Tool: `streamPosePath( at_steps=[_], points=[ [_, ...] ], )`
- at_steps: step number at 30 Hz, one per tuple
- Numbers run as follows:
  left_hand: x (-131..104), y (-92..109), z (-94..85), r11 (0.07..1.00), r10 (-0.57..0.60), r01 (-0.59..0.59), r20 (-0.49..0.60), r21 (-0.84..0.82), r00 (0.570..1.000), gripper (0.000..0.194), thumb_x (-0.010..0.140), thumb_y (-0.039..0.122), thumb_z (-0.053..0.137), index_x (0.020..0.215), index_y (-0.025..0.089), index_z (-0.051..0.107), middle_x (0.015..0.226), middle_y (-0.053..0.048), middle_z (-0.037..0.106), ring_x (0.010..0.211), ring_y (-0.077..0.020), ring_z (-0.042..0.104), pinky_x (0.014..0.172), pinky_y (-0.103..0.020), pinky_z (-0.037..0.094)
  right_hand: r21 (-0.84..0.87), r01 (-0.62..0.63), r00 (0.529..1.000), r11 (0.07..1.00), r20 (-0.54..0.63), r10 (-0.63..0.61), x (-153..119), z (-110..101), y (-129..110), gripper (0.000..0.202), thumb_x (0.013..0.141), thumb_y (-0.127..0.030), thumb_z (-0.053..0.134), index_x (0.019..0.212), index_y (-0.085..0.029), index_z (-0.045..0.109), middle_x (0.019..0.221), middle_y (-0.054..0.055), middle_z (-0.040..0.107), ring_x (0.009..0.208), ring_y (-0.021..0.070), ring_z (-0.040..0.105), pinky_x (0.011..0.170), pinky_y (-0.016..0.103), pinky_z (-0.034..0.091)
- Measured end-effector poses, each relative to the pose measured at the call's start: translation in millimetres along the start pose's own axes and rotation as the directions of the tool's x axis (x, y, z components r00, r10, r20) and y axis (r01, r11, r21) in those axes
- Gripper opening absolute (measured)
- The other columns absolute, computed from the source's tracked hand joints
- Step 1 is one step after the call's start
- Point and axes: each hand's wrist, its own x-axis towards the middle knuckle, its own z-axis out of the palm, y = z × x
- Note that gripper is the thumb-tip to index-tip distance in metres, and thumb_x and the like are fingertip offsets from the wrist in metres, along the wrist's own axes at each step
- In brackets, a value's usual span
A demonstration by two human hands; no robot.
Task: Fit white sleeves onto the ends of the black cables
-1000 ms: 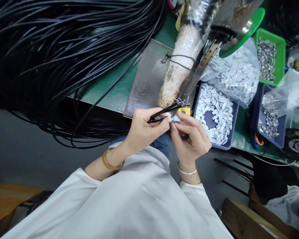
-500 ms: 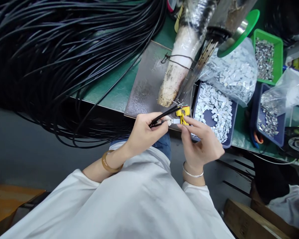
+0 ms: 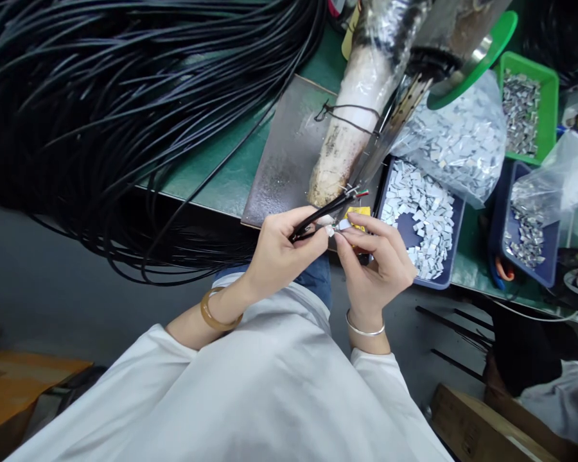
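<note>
My left hand is closed around a few black cables, and their stripped ends with thin coloured wires stick out beyond the fingers. Its thumb and index fingertip pinch close to one wire end. Touching or nearly touching that spot, my right hand is closed in a pinch. Between its fingertips shows a small pale flat piece, partly covered by the fingers. Just behind these fingers is a yellow block-like tool, mostly hidden.
A blue tray of small pale pieces stands right of my hands, with a full clear bag behind. Farther right are a green tray and another blue tray. Overhead hangs a wrapped machine part. Black cables cover the left.
My right hand has moved left from the yellow tool towards the left fingers, and less of the tool shows. The coloured wire ends now show above it. My left hand has hardly moved.
</note>
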Motion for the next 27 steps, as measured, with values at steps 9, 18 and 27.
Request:
streamPosePath(
  at_steps=[9, 18, 27],
  points=[
    [-1.2, 1.6, -1.6, 0.999, -0.001, 0.002, 0.035, -0.038, 0.999, 0.009, 0.083, 0.013, 0.063, 0.074, 0.012, 0.066, 0.058, 0.006, 0.044, 0.053, -0.0046, 0.034, 0.048, -0.016, 0.029, -0.034, 0.020, 1.000, 0.999, 0.022, -0.019, -4.8, -2.3, -1.0, 0.017, 0.083, -0.008, 0.073, 0.087, -0.022, 0.063, 0.106, 0.003, 0.078, 0.090, 0.0158, 0.077, 0.077, 0.030, 0.064],
    [0.9, 2.2, 2.4, 0.999, -0.031, 0.032, 0.012, -0.026, 0.999, 0.009, 0.082, 0.016, 0.062, 0.073, 0.013, 0.065, 0.060, 0.005, 0.048, 0.055, -0.0058, 0.038, 0.051, -0.017, 0.034, 0.006, -0.015, 1.000, 1.000, 0.020, 0.015, -5.5, 0.0, 3.6, 0.014, 0.085, -0.011, 0.070, 0.091, -0.023, 0.064, 0.110, 0.004, 0.078, 0.084, 0.0148, 0.076, 0.060, 0.025, 0.061],
    [-0.6, 6.8, -1.8, 0.999, -0.043, 0.043, 0.035, -0.014, 0.998, 0.015, 0.083, 0.018, 0.063, 0.068, 0.015, 0.060, 0.057, 0.006, 0.040, 0.053, -0.0056, 0.032, 0.048, -0.019, 0.028, 0.015, 0.010, 1.000, 1.000, 0.013, -0.010, -6.0, -2.4, -1.4, 0.015, 0.086, -0.011, 0.070, 0.091, -0.024, 0.062, 0.109, 0.004, 0.078, 0.084, 0.0156, 0.077, 0.068, 0.028, 0.065]
  ],
)
